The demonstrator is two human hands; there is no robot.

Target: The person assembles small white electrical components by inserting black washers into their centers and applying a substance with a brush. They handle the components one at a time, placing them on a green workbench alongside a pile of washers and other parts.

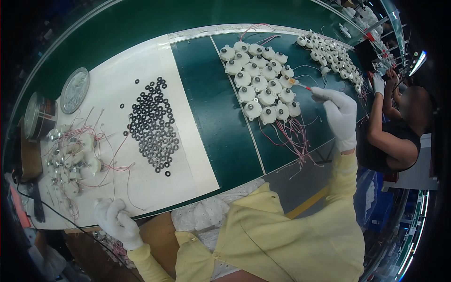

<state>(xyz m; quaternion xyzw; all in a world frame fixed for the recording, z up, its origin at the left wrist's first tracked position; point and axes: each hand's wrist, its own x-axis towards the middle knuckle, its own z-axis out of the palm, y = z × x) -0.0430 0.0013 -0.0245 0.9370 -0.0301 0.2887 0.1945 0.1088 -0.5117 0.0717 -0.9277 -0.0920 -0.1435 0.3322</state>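
My right hand [339, 110], in a white glove, pinches a thin brush [303, 86] with an orange tip and a red-and-white handle. The tip reaches the right side of a close-packed group of white round motors [259, 83]; I cannot tell if it touches one. Each motor stands with a dark-ringed shaft upward. Pink and white wires [295, 136] trail from the group toward the near table edge. My left hand [117, 223], also gloved, is loosely curled at the near edge, with nothing visible in it. It is nearest a heap of wired motors [70, 162].
Many small black rings [152, 124] lie spread on the white sheet [190, 162]. At the far left are a clear round lid [75, 90] and a tub [40, 116]. More motors [331, 58] stand at the far right, where a co-worker [394, 136] sits.
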